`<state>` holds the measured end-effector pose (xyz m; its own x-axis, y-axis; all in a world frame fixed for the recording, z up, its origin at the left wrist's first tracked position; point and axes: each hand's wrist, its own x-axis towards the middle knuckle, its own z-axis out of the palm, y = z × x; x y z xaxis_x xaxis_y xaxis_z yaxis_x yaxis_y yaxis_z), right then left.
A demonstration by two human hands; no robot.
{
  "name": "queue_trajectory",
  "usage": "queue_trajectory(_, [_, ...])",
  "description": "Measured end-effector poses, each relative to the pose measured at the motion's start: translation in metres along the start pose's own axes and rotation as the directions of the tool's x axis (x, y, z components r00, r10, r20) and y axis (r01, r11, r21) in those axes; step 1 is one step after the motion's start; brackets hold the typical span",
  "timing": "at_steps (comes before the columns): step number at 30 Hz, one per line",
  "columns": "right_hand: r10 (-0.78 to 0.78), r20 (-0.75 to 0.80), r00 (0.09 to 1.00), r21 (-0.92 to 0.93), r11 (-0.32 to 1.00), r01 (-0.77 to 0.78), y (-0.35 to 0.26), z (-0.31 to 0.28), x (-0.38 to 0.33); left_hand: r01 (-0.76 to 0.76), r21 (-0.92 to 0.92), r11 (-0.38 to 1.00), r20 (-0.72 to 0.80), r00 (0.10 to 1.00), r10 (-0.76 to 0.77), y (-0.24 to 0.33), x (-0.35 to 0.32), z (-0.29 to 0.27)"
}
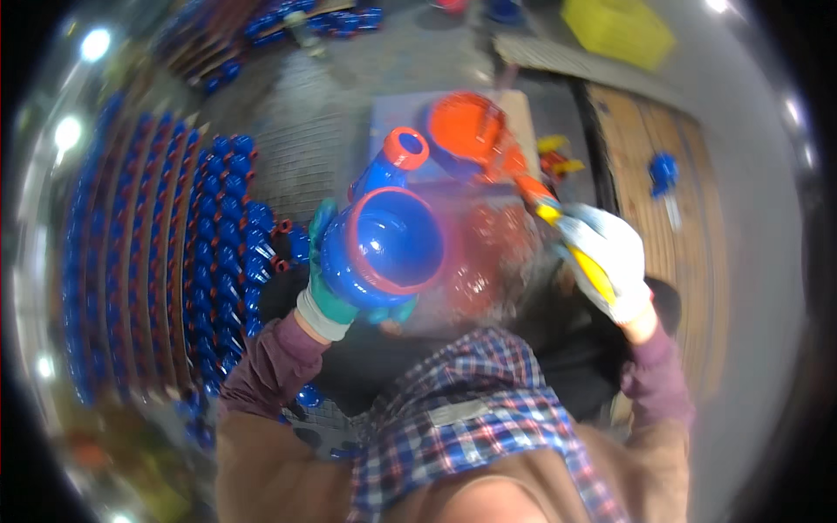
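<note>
My left hand (330,288), in a green glove with a pale cuff, grips a glossy blue pipe fitting (397,240) from its left side and below. The fitting's wide mouth faces up and has a red rim; a narrower red-rimmed branch points away from me. In a white glove, my right hand (610,257) is closed around the yellow handle of a paintbrush (534,189). Red paint coats the brush's head end, which reaches toward a round container of red paint (462,126) beyond the fitting. Motion blurs the bristles.
Rows of blue fittings with red ends (222,218) are stacked at the left. Red paint covers a surface (488,257) before me. Wooden planks (697,261) at the right bear a small blue object (663,173). A yellow crate (619,30) stands at the far right.
</note>
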<state>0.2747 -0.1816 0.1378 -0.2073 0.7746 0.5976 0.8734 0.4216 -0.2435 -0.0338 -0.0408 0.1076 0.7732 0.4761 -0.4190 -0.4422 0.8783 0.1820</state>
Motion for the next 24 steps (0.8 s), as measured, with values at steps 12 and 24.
queue_trajectory(12, [-0.127,0.209,0.970,-0.090,0.985,0.148,-0.021,-0.048,0.077,-0.368,0.317,0.874,-0.236,0.862,0.448,0.101,-0.004,-0.053])
queue_trajectory(24, [0.044,0.211,0.976,-0.255,0.967,0.012,-0.012,-0.045,0.114,-0.360,0.231,0.904,-0.193,0.894,0.406,0.170,0.077,-0.148])
